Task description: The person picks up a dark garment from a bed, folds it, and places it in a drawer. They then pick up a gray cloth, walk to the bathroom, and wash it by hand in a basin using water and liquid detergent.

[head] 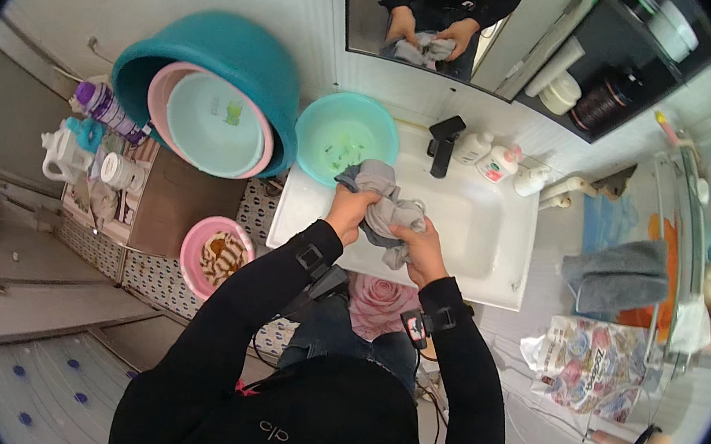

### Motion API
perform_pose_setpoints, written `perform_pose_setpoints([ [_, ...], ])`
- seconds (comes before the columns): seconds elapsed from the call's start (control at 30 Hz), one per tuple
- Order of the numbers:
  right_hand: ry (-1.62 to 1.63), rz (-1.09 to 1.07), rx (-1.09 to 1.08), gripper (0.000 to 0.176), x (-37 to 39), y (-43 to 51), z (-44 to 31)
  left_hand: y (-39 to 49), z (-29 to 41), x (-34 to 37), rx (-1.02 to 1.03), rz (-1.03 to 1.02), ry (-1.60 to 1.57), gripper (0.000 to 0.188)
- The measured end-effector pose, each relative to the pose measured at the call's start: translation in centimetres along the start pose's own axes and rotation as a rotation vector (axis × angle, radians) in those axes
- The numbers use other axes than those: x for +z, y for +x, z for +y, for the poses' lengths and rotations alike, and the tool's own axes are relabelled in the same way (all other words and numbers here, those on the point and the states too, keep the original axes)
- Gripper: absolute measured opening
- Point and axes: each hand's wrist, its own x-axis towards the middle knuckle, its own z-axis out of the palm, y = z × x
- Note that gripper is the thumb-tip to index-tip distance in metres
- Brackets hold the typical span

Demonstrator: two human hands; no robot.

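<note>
A bunched grey cloth (385, 199), perhaps a garment, is held between my two hands over the white washbasin (500, 286). My left hand (350, 215) grips its left side, where a darker grey part shows. On the lower right side, my right hand (424, 249) pinches the lighter folds. The cloth's far end hangs near the rim of a turquoise plastic basin (346, 131); whether they touch I cannot tell. Behind the washbasin's bowl stands a black faucet (444, 146). Both hands also show in the mirror (429, 25).
Nested plastic tubs (219, 32) lean at the left above a washing machine (181, 201). A pink basin (191, 262) with striped cloth sits below. Pump bottles (499, 163) line the back ledge. At the right, a grey towel (615, 277) hangs on a rack.
</note>
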Motion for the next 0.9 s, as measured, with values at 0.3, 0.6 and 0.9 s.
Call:
perform_pose_setpoints([
  [0.3,-0.156,-0.067,-0.093,0.054,6.2,20.5,1.9,14.9,4.8,-3.2,0.087,0.29,-0.039,0.078],
  [0.6,-1.396,0.015,-0.339,0.072,7.3,26.0,3.9,17.1,1.7,-7.3,0.471,0.306,1.383,0.077],
  [0.9,-1.805,-0.442,-0.482,0.053,5.7,27.7,6.0,18.2,1.3,-8.3,-0.115,-0.045,1.745,0.072],
])
